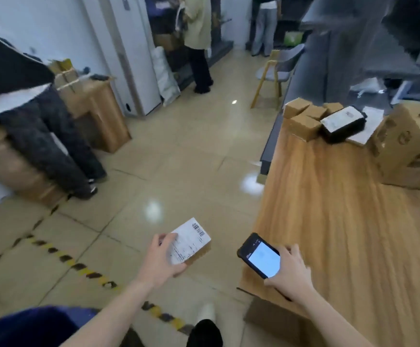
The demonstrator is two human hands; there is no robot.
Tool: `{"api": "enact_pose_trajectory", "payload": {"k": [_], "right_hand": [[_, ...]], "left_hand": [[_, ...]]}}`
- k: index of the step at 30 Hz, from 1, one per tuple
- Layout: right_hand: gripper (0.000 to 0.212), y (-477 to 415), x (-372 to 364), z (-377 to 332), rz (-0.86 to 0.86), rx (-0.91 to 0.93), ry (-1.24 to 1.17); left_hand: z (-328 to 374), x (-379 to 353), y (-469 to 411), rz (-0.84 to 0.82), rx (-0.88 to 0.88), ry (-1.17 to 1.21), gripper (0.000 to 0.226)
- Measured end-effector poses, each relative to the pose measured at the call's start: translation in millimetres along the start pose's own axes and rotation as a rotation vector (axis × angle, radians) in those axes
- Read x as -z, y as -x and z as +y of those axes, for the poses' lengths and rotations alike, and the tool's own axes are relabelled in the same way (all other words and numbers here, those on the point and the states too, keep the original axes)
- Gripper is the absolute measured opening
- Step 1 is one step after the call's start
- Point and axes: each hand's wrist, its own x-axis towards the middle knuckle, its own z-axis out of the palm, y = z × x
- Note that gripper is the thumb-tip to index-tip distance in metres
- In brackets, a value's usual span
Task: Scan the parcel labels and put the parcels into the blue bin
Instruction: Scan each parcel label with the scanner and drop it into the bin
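The left hand (159, 259) gripped a small parcel (191, 242) by its near end, label up, barcode at the end farthest from the fingers. The right hand (288, 267) clasped a phone (260, 255), screen lit, just right of the parcel over the table (341, 221) edge. This looked like the scanning step, though blur hid whether the scan had registered. Next, the phone would need aiming at the barcode; then the parcel goes to the blue bin, which was not in view. More parcels (304, 116) waited on the table, well beyond both hands.
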Motion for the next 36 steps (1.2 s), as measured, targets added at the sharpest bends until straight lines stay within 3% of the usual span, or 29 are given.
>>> {"api": "enact_pose_trajectory", "payload": {"k": [8,16,20,29,36], "right_hand": [[0.089,33.1,-76.0,-122.7,-0.236,0.346,0.097],[0.086,78.5,-150.0,-208.7,-0.425,0.599,0.184],[0.089,106.2,-183.5,-239.5,-0.510,0.694,0.225],[0.086,180.7,-263.9,-275.7,-0.684,0.682,0.323],[0.079,215.1,-332.4,-309.3,-0.743,0.547,0.254]], "left_hand": [[-114.3,65.3,171.1,0.217,0.420,-0.043,0.093],[-165.0,78.7,297.2,0.393,0.748,0.030,0.096],[-185.6,75.1,342.1,0.454,0.884,0.085,0.088],[-245.9,45.3,434.9,0.311,1.107,0.198,0.090],[-314.1,44.3,438.3,0.314,1.169,0.270,0.087]]}}
